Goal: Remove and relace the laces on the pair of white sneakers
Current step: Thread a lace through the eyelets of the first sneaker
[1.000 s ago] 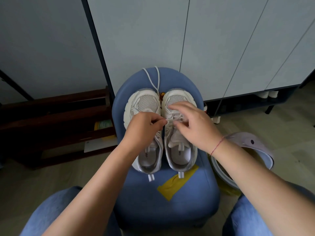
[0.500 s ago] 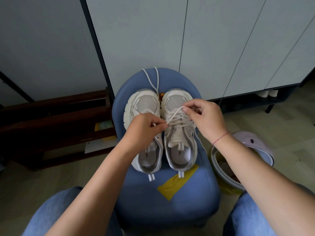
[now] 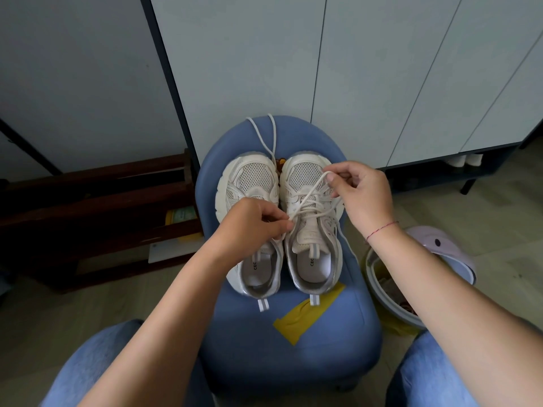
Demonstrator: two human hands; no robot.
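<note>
On top of the blue stool the pair of white sneakers sits side by side, touching, toes pointing away from the person and heels toward the stool's near edge. The left sneaker has its mesh toe in view, while its middle is hidden under the left hand. The right sneaker carries a white lace crossing over its tongue. The left hand hovers over the gap between the shoes, with thumb and forefinger closed narrowly on one end of that lace and the other fingers curled in. The right hand is over the stool's right side, level with the right sneaker's toe, pinching the lace's other run between thumb and forefinger so the strand stretches taut between both hands. A red string bracelet circles the right wrist. A further stretch of lace trails off the right sneaker's outer side and over the stool's right edge. A second, loose lace lies at the stool's far edge, running down between the two toes (what the small brown thing beside it is, I cannot tell). A yellow patch is on the seat just behind the heels. Right of the stool stands a bin with a lilac lid, and to its left a dark wooden rack.
</note>
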